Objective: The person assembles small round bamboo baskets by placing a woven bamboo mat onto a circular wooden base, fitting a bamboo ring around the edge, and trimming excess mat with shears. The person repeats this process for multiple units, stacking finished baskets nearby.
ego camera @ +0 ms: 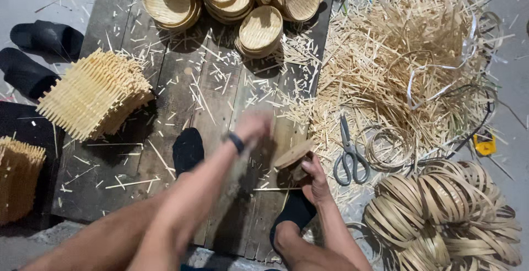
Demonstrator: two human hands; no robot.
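Note:
My right hand (315, 178) grips a small round woven bamboo tray (293, 153), held tilted just above the wooden board (165, 83). My left hand (252, 126), with a black band on the wrist, is blurred by motion just up and left of the tray. Whether it holds anything cannot be made out. Both my feet in black socks (188, 148) rest on the board, one on either side of my hands.
Finished round bamboo trays (260, 27) are stacked at the board's far end. Square woven mats (93, 93) are piled on the left, near black slippers (47, 37). Scissors (349, 155) lie to the right beside loose bamboo strips (397, 56), and coiled bamboo rings (441, 210) are heaped at lower right.

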